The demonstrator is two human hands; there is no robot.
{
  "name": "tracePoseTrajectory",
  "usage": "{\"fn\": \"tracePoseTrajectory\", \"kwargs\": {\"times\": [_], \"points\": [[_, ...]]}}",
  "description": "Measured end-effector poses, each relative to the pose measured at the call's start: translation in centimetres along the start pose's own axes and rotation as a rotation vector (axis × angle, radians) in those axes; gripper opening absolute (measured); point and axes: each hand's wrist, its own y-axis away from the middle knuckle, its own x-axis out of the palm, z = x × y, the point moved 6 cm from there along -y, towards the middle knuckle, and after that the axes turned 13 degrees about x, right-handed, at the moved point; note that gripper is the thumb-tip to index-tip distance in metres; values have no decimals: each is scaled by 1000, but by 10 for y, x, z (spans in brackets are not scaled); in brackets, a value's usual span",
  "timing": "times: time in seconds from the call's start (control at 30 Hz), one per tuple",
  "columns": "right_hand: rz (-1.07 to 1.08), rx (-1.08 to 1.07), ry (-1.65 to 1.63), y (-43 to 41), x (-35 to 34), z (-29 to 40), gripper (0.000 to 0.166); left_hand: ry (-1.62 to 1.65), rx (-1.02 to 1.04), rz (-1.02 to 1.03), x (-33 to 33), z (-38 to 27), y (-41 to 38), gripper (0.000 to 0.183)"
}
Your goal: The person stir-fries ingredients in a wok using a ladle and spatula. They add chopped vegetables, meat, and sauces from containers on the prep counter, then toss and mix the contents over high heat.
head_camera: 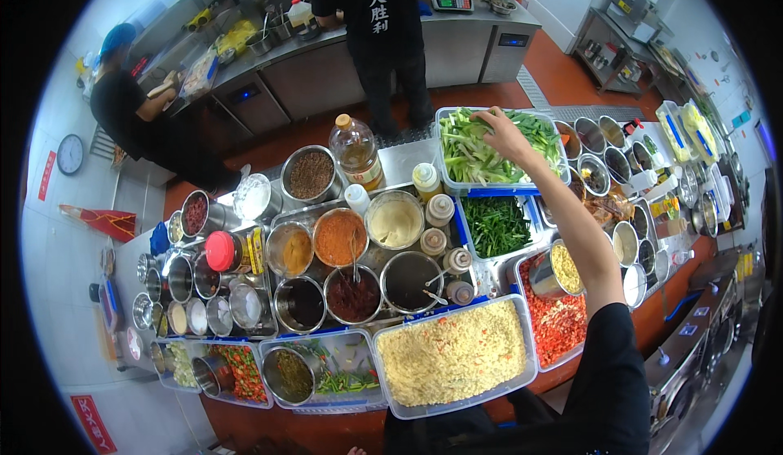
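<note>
My right hand (504,135) reaches across the table into a clear plastic tub (441,149) heaped with cut scallions (468,155). Its fingers bend down at the scallions, and whether they grip any cannot be made out. Only a bit of my left hand (356,451) shows at the bottom edge, with nothing visible in it. Below the scallion tub is a smaller tub of chopped green herbs or chives (495,225). Closest to my body, a long tub of minced garlic (452,351) adjoins a tub of chopped red chilies (553,335). A steel pot of yellow mince (566,265) stands in the chili tub, under my forearm.
Steel pots of sauce (411,280) and chili powder (340,234), squeeze bottles (426,179) and an oil jug (358,152) crowd the table. More pots (592,173) stand to the right. Two people in dark clothes (388,32) (147,100) work at the far steel counter (318,78).
</note>
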Motion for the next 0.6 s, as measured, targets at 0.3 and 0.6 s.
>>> {"fn": "tracePoseTrajectory", "kwargs": {"times": [0.3, 0.6], "points": [[52, -88, 759, 17, 11, -13, 58, -6, -14, -21, 27, -19, 44, 44], [-81, 169, 339, -21, -25, -49, 54, -119, -135, -52, 28, -14, 60, 46]]}}
